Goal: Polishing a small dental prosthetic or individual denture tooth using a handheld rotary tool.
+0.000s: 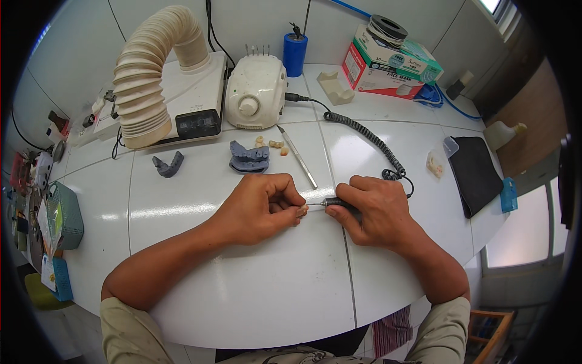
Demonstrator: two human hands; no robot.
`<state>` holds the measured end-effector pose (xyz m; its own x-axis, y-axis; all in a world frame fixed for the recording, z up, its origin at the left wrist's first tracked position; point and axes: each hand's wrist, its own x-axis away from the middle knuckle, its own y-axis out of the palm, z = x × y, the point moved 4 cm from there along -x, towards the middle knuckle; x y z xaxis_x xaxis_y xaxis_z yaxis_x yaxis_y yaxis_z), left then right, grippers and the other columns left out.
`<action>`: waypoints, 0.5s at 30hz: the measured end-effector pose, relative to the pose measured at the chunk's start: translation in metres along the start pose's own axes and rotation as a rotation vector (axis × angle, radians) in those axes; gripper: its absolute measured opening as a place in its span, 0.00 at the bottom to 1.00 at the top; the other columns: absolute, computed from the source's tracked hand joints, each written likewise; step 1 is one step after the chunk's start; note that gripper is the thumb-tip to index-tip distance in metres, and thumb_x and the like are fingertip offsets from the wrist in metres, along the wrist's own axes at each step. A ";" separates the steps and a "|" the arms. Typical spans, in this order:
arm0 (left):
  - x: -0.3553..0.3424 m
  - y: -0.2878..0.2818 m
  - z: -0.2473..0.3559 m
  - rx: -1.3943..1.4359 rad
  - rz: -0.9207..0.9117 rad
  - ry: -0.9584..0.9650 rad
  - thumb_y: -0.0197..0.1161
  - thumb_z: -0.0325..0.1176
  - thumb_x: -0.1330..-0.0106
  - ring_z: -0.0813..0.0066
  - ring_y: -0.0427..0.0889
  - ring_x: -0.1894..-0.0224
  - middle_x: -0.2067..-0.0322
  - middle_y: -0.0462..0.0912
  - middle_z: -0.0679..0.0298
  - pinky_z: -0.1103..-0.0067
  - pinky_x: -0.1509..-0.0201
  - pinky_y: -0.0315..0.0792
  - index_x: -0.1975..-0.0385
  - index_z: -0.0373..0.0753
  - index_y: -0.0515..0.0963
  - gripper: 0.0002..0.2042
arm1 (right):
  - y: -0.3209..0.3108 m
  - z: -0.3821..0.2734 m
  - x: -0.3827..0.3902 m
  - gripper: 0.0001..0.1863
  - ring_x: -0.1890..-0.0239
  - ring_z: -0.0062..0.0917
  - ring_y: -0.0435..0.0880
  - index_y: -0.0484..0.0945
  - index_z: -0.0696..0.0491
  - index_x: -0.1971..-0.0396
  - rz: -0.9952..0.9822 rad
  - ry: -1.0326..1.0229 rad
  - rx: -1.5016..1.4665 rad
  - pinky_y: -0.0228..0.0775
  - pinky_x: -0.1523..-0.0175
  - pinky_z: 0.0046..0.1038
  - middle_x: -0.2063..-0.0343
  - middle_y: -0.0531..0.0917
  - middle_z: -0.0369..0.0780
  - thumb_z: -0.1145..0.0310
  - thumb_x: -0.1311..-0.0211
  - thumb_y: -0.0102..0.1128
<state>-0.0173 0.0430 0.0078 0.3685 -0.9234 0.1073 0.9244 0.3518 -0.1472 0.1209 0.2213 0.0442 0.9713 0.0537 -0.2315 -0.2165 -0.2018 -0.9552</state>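
My left hand pinches a small tooth-coloured dental crown between thumb and fingers; most of it is hidden. Gripped in my right hand is a black rotary handpiece, its thin bur pointing left and meeting the crown or very close to it. A coiled cord links the handpiece to a white control unit with a round knob. Beyond my left hand stand a grey dental model and several small cream tooth pieces. A slim metal knife lies beside them.
A grey arch-shaped model lies left. Behind it, a ribbed hose rises from a white box. At the back are a blue cylinder and stacked mask boxes. A black pouch lies right, a green basket left.
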 end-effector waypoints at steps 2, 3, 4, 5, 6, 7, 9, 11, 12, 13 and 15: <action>0.000 0.000 0.000 0.006 -0.002 -0.005 0.68 0.24 0.28 0.76 0.92 0.59 0.61 0.90 0.56 0.81 0.54 0.86 0.60 0.28 0.81 0.05 | 0.000 0.000 0.000 0.17 0.82 0.31 0.80 0.86 0.49 0.68 0.002 0.000 0.001 0.65 0.78 0.36 0.81 0.78 0.36 0.49 0.30 0.69; 0.000 0.000 0.000 0.006 -0.002 -0.005 0.68 0.24 0.28 0.76 0.92 0.59 0.61 0.90 0.56 0.81 0.54 0.86 0.60 0.28 0.81 0.05 | 0.000 0.000 0.000 0.17 0.82 0.31 0.80 0.86 0.49 0.67 0.004 0.000 -0.001 0.65 0.77 0.36 0.81 0.78 0.36 0.49 0.30 0.69; 0.000 0.000 0.000 0.011 -0.003 -0.007 0.68 0.24 0.28 0.76 0.92 0.59 0.61 0.90 0.56 0.81 0.54 0.87 0.60 0.28 0.81 0.05 | 0.000 0.000 0.000 0.17 0.81 0.31 0.80 0.86 0.49 0.67 0.006 -0.002 -0.004 0.65 0.77 0.36 0.81 0.78 0.36 0.49 0.30 0.69; 0.000 0.000 0.000 0.016 -0.003 -0.009 0.68 0.24 0.28 0.76 0.92 0.59 0.61 0.90 0.56 0.81 0.54 0.87 0.60 0.27 0.81 0.06 | 0.000 0.000 0.001 0.17 0.81 0.31 0.80 0.86 0.49 0.67 0.006 -0.002 -0.004 0.65 0.77 0.36 0.81 0.78 0.36 0.49 0.30 0.69; 0.000 0.000 0.000 0.015 -0.003 -0.009 0.68 0.24 0.28 0.76 0.92 0.59 0.61 0.90 0.56 0.81 0.54 0.87 0.60 0.27 0.81 0.06 | 0.000 0.001 0.001 0.17 0.81 0.31 0.81 0.86 0.49 0.67 0.007 -0.001 -0.006 0.66 0.77 0.36 0.81 0.78 0.36 0.49 0.30 0.69; 0.000 0.000 -0.002 0.023 -0.003 -0.006 0.68 0.24 0.28 0.76 0.92 0.59 0.61 0.90 0.55 0.81 0.54 0.87 0.60 0.27 0.81 0.06 | 0.000 0.001 0.001 0.17 0.81 0.31 0.81 0.86 0.49 0.67 0.008 0.000 -0.009 0.66 0.77 0.36 0.81 0.79 0.36 0.49 0.30 0.69; 0.000 0.000 -0.002 0.030 -0.003 -0.005 0.68 0.24 0.28 0.75 0.92 0.59 0.61 0.91 0.55 0.81 0.54 0.87 0.60 0.27 0.81 0.06 | 0.000 0.001 0.001 0.17 0.81 0.32 0.81 0.86 0.49 0.67 0.006 -0.001 -0.011 0.66 0.77 0.36 0.80 0.79 0.36 0.49 0.30 0.69; 0.000 0.000 -0.002 0.017 -0.003 -0.003 0.68 0.24 0.28 0.75 0.92 0.59 0.61 0.91 0.55 0.81 0.54 0.87 0.60 0.27 0.81 0.06 | 0.000 0.000 0.000 0.17 0.80 0.32 0.81 0.86 0.49 0.67 0.005 -0.002 -0.011 0.67 0.76 0.36 0.80 0.79 0.36 0.49 0.30 0.69; 0.000 0.000 -0.002 0.017 -0.004 -0.003 0.68 0.24 0.28 0.75 0.92 0.59 0.61 0.91 0.55 0.81 0.54 0.87 0.60 0.27 0.81 0.06 | -0.001 0.000 0.000 0.18 0.80 0.32 0.82 0.86 0.49 0.67 0.004 0.001 -0.011 0.67 0.76 0.37 0.80 0.80 0.36 0.49 0.30 0.69; 0.000 0.000 -0.001 0.013 -0.004 -0.004 0.68 0.24 0.28 0.75 0.92 0.59 0.61 0.91 0.55 0.81 0.54 0.87 0.60 0.27 0.81 0.06 | -0.001 -0.001 0.000 0.18 0.79 0.32 0.82 0.86 0.49 0.67 0.002 0.005 -0.012 0.67 0.76 0.37 0.80 0.80 0.36 0.49 0.30 0.69; 0.000 0.001 -0.001 0.009 -0.005 -0.005 0.68 0.24 0.28 0.75 0.92 0.59 0.61 0.91 0.55 0.81 0.54 0.87 0.60 0.27 0.81 0.06 | -0.002 -0.001 0.000 0.18 0.79 0.32 0.82 0.86 0.49 0.68 -0.006 0.008 -0.011 0.67 0.76 0.37 0.79 0.80 0.36 0.49 0.30 0.69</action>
<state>-0.0169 0.0430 0.0066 0.3643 -0.9245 0.1127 0.9271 0.3485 -0.1382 0.1213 0.2212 0.0460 0.9734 0.0473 -0.2244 -0.2097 -0.2127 -0.9544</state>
